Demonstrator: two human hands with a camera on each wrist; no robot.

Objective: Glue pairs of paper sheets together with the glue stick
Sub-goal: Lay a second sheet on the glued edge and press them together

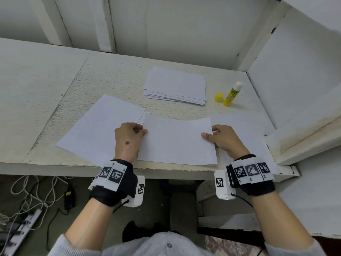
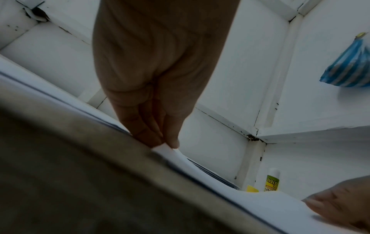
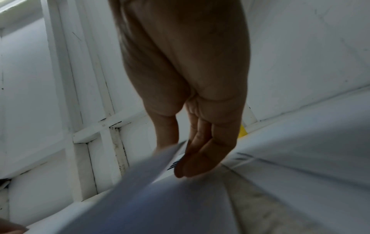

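A white paper sheet [image 1: 177,141] is held above the desk between both hands, its far edge bowed. My left hand [image 1: 142,131] pinches its left edge [image 2: 166,148]. My right hand [image 1: 207,133] pinches the right edge with the thumb on top; in the right wrist view the fingers [image 3: 196,161] reach under the lifted sheet [image 3: 152,171]. Another sheet [image 1: 99,126] lies flat at the left, and one more [image 1: 239,130] lies under the right hand. The glue stick [image 1: 232,94] stands uncapped at the back right, its yellow cap [image 1: 219,97] beside it.
A stack of white sheets [image 1: 175,85] lies at the back middle of the desk [image 1: 46,89]. White panel walls [image 1: 295,71] close the desk at the back and right. A blue striped bag [image 2: 348,66] hangs on the right wall. Cables and a power strip [image 1: 24,224] lie on the floor.
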